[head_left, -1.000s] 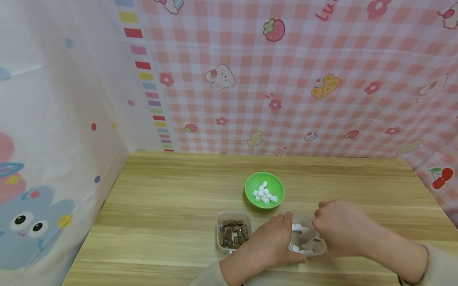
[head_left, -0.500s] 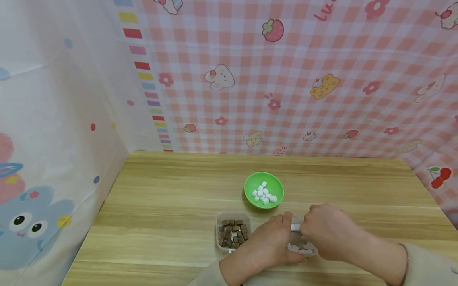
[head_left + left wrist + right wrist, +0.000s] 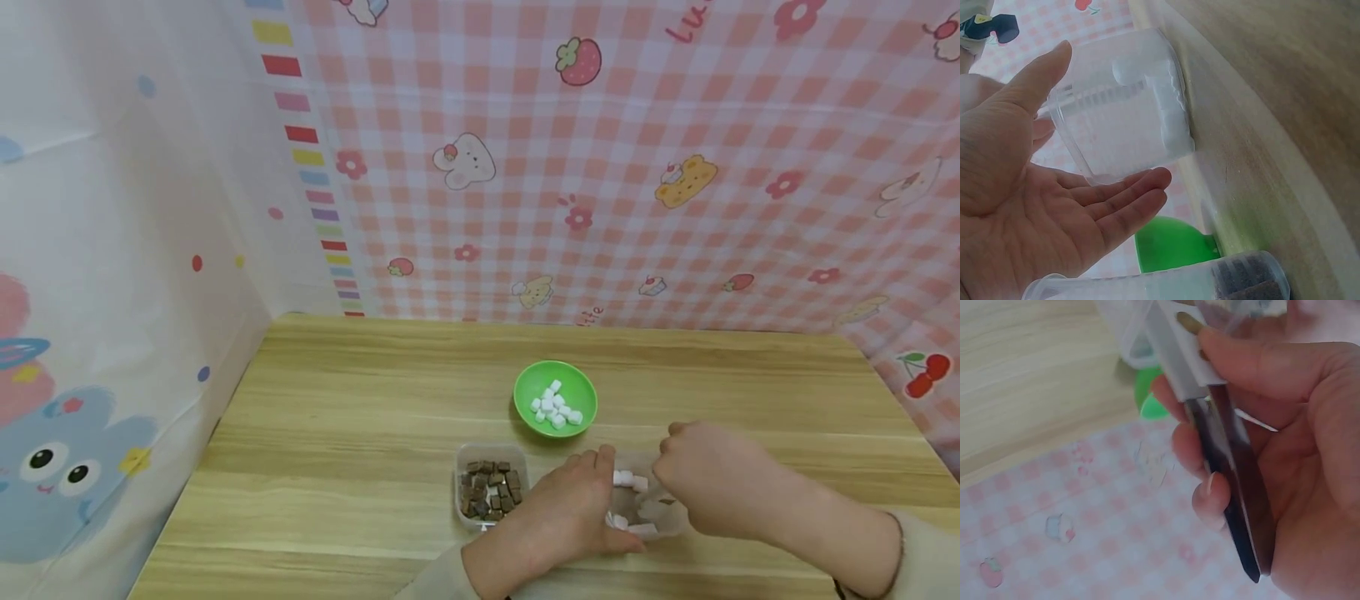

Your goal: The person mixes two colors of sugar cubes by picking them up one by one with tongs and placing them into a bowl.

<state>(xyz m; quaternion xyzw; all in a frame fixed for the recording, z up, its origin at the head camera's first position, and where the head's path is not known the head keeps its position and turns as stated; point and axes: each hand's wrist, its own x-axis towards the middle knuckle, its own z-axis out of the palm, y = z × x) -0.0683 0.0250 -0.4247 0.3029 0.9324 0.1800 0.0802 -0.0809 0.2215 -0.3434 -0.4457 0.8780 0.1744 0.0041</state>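
Observation:
My left hand (image 3: pixel 562 508) grips a clear plastic box (image 3: pixel 1129 125), thumb at the near side and fingers at the far side. Inside the box lie several small white cubes (image 3: pixel 622 478) along its far and near walls. My right hand (image 3: pixel 720 483) is over the box's right end. It holds tongs (image 3: pixel 1232 456) with metal arms and white ends, the thumb on one arm and fingers curled round the other. The white ends reach toward the box, and the hand hides most of the tongs in the head view.
A green bowl (image 3: pixel 534 385) with several white cubes stands behind the boxes. Left of my left hand is another clear box (image 3: pixel 491 448) with brown cubes. The wooden table (image 3: pixel 337 400) meets a pink checked cloth (image 3: pixel 480 233) at the back.
My right hand moved left over the box, then back right to about where it was. My left hand stays at the box. The cubes in the bowl look the same.

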